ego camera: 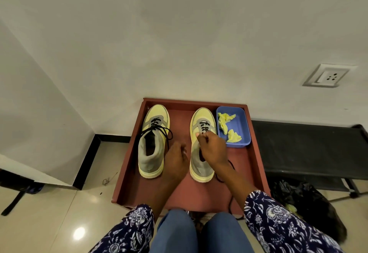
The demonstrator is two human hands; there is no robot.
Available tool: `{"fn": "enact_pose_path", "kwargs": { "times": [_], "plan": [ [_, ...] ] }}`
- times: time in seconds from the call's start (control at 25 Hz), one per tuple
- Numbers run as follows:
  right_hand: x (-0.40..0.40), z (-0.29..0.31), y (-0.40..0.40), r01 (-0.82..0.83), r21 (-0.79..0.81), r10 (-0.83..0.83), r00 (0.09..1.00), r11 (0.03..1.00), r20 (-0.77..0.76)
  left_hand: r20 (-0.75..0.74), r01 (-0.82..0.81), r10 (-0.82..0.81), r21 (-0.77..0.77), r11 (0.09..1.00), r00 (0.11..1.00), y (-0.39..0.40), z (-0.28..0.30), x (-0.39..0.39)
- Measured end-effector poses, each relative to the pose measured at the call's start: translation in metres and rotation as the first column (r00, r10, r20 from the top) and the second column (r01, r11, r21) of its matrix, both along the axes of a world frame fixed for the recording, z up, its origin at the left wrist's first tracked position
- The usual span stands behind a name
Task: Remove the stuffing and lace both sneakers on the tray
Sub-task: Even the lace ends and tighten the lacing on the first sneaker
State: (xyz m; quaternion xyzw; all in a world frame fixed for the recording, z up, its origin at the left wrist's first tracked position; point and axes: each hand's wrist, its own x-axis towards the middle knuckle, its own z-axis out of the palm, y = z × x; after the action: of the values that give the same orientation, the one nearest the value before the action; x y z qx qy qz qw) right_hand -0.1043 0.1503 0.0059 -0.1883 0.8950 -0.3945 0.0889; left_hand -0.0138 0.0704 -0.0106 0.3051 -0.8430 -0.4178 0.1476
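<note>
Blue bin [233, 126] crowds right sneaker [202, 149].

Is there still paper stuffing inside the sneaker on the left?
No. The left sneaker shows a dark, empty opening, and the crumpled yellow paper lies in the blue box beside the right sneaker.

You've got 2 sneakers [154, 143] [202, 145] on 1 tray [256, 153], 1 blue tub [242, 125] at the tray's far right corner w/ 2 stuffing wads [224, 121] [234, 136] inside. 2 hands [176, 159] [213, 149] over the tray. 1 wall socket [328, 76] beyond it.
</note>
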Motion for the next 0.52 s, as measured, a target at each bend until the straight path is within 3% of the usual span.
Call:
{"fn": "enact_pose_path", "kwargs": {
  "times": [0.16,0.52],
  "plan": [
    [-0.01,-0.016,0.032,0.147,0.012,-0.147,0.989,0.989,0.013,0.118,-0.014,0.002,0.101,0.995,0.993,0.016,-0.005,-0.015],
    [0.006,-0.042,0.045,0.034,0.177,-0.058,0.989,0.984,0.136,0.254,-0.254,0.172,0.342,0.905,0.952,0.03,-0.007,-0.027]
  ]
}}
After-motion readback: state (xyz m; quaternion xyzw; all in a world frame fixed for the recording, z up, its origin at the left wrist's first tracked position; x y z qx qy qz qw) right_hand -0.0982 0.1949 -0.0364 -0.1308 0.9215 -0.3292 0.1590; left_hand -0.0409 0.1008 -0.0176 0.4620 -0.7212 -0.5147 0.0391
